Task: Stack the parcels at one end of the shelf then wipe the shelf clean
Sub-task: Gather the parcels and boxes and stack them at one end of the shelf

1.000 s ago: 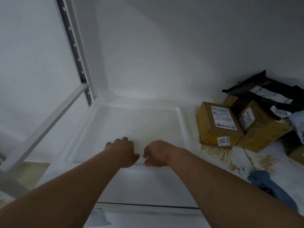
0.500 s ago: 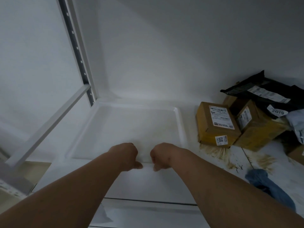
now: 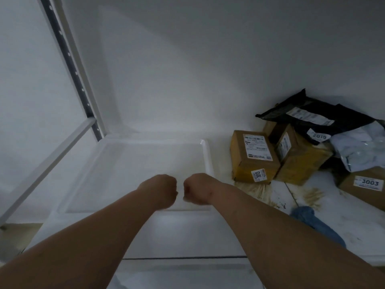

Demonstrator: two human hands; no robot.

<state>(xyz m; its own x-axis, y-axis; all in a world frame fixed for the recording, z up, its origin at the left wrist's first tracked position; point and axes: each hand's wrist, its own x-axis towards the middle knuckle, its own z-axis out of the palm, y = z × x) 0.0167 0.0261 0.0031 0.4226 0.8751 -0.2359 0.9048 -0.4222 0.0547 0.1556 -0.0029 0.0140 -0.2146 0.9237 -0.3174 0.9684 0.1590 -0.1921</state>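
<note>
While our two bare forearms reach forward over the white metal shelf (image 3: pixel 187 236), we keep both fists side by side at the near rim of a shallow white plastic tray (image 3: pixel 129 163) that fills the left half of the shelf. Our left hand (image 3: pixel 159 189) and right hand (image 3: pixel 196 188) are curled, knuckles almost touching; they seem to pinch the tray's near edge, though we cannot tell for sure, since the fingers are hidden under the fists. A white upright post with a dark perforated strip (image 3: pixel 68 65) and a slanting white side rail (image 3: pixel 41 167) close the shelf on the left, and a plain white wall (image 3: pixel 187 69) closes it behind. Between the tray's right rim and the parcels runs a narrow strip of bare shelf. Well to the right of our hands, the brown cardboard parcel labelled 3013 (image 3: pixel 253 159) stands beside a second brown box (image 3: pixel 295 155), with a black plastic mailer bag (image 3: pixel 312 117) and a pale grey mailer bag (image 3: pixel 360 147) heaped on top and a box labelled 3003 (image 3: pixel 366 186) nearer us. Tan dusty smears (image 3: pixel 256 190) mark the shelf before the boxes, and a crumpled blue cloth (image 3: pixel 312 222) lies just beside our right forearm.
</note>
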